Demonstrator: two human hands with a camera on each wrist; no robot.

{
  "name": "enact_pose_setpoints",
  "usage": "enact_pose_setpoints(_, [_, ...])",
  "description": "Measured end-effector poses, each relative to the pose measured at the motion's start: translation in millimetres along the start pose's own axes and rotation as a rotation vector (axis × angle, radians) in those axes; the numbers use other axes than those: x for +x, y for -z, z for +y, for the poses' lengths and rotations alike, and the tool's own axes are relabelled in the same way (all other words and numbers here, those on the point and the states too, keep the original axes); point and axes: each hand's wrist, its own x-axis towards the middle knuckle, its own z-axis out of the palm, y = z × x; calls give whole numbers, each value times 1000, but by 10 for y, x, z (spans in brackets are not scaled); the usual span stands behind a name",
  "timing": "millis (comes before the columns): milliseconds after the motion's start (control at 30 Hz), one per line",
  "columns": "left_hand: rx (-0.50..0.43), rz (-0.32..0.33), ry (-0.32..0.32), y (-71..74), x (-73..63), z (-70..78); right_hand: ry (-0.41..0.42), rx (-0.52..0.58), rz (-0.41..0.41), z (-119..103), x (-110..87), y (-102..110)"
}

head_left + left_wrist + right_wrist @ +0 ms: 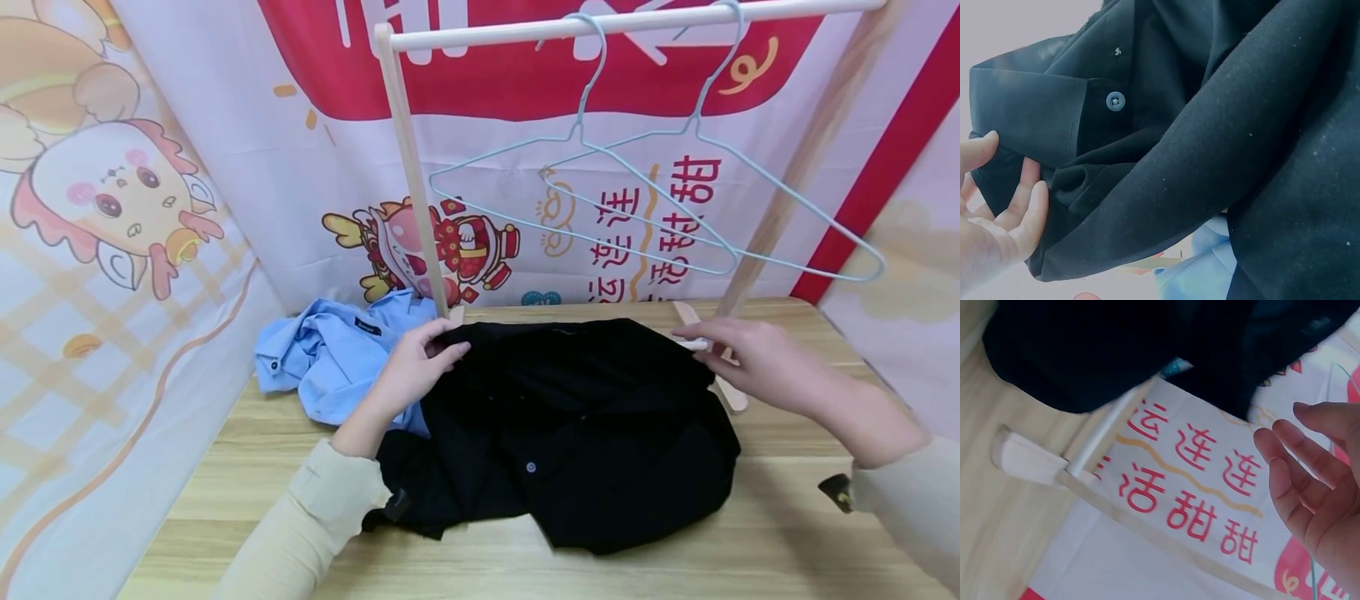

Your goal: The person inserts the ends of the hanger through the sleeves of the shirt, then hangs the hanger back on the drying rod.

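A black button shirt (630, 467) lies loosely bunched in the middle of the table, its upper edge lifted. My left hand (408, 367) holds this edge at its left end. The left wrist view shows the thumb and fingers of that hand (1000, 228) at a folded black band of cloth, near a grey button (1115, 101). At the shirt's upper right corner is my right hand (761, 362). Seen from the right wrist, this hand (1325, 481) has loosely bent, spread fingers, with a gap between them and the black cloth.
A crumpled light blue shirt (337, 358) lies at the left, partly under the black one. Behind stands a wooden rack (480, 37) with two pale blue hangers (517, 146) on its bar. Printed cloth walls (315, 200) enclose the wooden table (495, 567).
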Motion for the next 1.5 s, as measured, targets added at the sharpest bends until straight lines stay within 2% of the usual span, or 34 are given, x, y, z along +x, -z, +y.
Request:
enact_pose_setpoints(400, [73, -10, -36, 13, -25, -33, 118, -82, 225, -125, 193, 517])
enact_pose_setpoints(500, [92, -11, -41, 15, -24, -48, 122, -90, 261, -155, 234, 667])
enact_pose_setpoints(600, [110, -13, -49, 15, -32, -50, 88, -96, 303, -175, 263, 818])
enact_pose_setpoints(833, [114, -17, -49, 15, -34, -74, -116, -146, 330, -186, 336, 1063])
enact_pose_setpoints(967, [115, -21, -44, 20, -38, -58, -231, -160, 310, -113, 383, 1114])
enact_pose_setpoints(1067, [119, -27, -45, 24, -36, -44, -350, -163, 264, -17, 423, 1118])
enact_pose_setpoints(1333, [108, -61, -34, 22, -27, -59, -611, 30, 242, 154, 498, 1015])
enact_pose_setpoints(1500, [91, -74, -32, 27, -36, -62, -681, 98, 238, 181, 535, 967])
